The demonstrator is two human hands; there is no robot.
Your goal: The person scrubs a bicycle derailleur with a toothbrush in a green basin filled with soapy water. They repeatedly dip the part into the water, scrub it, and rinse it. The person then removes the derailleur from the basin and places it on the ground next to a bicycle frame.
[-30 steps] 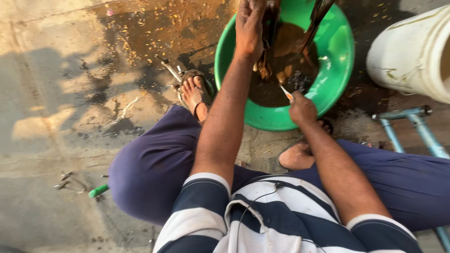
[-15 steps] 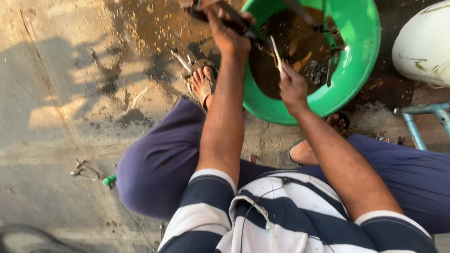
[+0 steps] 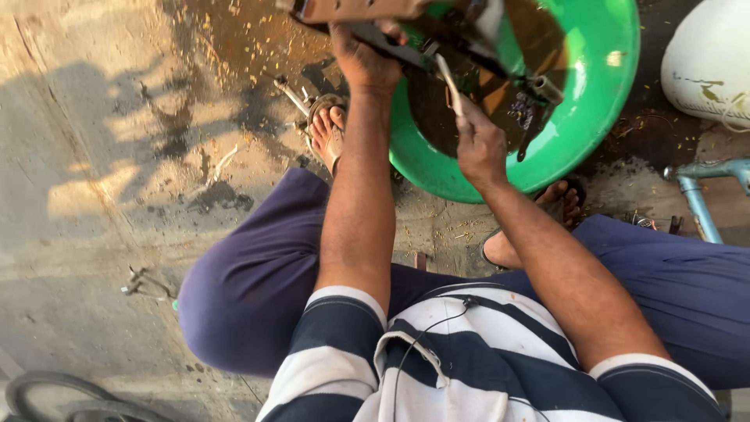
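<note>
The left hand point(image 3: 366, 59) grips a dark, greasy metal part point(image 3: 406, 31), fingers wrapped around its lower end, while the right hand point(image 3: 478, 144) pinches a thin pale stick point(image 3: 448, 82) whose tip points up toward that part. The part rises from the left hand's grasp to the top edge of the view, flat and rust-brown above, black and oily below, and hangs over a green basin point(image 3: 594, 117). The basin sits just beyond both hands and holds dark, murky liquid with small metal pieces point(image 3: 531, 101). Beneath the left wrist a sandalled foot point(image 3: 328, 133) rests on wet, stained concrete. To the right of the right hand stands a white container point(image 3: 707, 59).
</note>
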